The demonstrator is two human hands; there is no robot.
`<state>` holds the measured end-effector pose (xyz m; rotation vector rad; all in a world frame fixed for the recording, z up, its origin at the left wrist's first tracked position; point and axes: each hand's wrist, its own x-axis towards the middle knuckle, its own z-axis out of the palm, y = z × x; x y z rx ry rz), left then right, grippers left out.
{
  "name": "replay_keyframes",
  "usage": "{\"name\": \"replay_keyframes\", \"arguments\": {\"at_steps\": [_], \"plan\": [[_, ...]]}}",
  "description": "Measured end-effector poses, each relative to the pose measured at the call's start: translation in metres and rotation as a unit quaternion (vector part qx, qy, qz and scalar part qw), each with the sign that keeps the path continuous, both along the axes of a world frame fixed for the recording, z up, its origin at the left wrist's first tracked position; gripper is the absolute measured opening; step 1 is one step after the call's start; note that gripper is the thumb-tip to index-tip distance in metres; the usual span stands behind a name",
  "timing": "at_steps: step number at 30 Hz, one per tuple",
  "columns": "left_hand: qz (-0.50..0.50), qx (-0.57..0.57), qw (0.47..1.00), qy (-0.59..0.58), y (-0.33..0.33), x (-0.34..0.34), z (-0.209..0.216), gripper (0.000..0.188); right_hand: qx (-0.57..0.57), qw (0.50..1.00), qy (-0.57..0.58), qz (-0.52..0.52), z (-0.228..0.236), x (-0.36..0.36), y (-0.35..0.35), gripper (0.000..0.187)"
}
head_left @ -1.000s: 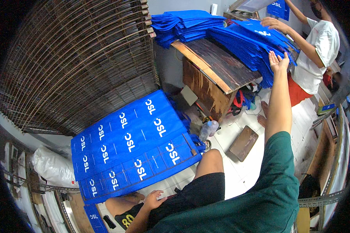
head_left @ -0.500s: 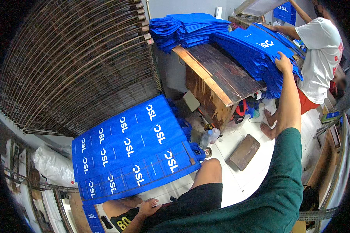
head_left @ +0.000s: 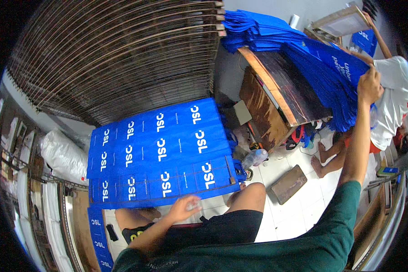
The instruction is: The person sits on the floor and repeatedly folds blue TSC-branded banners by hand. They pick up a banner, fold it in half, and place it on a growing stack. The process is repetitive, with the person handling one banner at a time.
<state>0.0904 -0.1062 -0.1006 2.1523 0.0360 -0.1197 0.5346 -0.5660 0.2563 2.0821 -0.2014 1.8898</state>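
Observation:
At the far right my right arm is stretched out. My right hand (head_left: 371, 86) is closed on the edge of a blue fabric bag (head_left: 342, 63) with white print, drawing it up from the fanned stack of blue bags (head_left: 315, 75). My left hand (head_left: 184, 209) hovers over my lap, fingers apart and slightly blurred, holding nothing. Just beyond it a rack tray (head_left: 232, 180) carries rows of blue bags (head_left: 167, 136) with white print laid flat, its thin dark bars running along their near side.
Above the bags rises a tall rack of wire trays (head_left: 136, 59). A worn wooden table (head_left: 299, 90) bears the stacks. On the right a co-worker in a white shirt (head_left: 392, 90) raises a framed screen (head_left: 340, 22). A brown block (head_left: 289, 185) and plastic bottle (head_left: 255, 157) are on the tiled floor.
My right hand has pulled up the bag's edge, showing other print. My left hand has risen from my lap toward the laid bags. The co-worker's frame is tilted differently, and the view has shifted.

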Motion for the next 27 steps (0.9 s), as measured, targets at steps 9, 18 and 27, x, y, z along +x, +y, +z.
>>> {"name": "replay_keyframes", "arguments": {"at_steps": [9, 18, 27], "plan": [[-0.032, -0.489, 0.870, 0.051, -0.010, 0.120, 0.193, 0.079, -0.225, 0.909, 0.080, 0.342, -0.002, -0.225, 0.145, 0.032], [0.229, -0.557, 0.787, 0.137, 0.013, 0.046, 0.127, 0.061, -0.348, 0.679, 0.244, 0.598, -0.105, -0.336, 0.264, 0.026], [0.335, -0.648, 0.677, 0.096, 0.048, -0.019, 0.060, 0.022, -0.323, 0.601, 0.473, 0.558, -0.142, -0.371, 0.304, 0.060]]}}
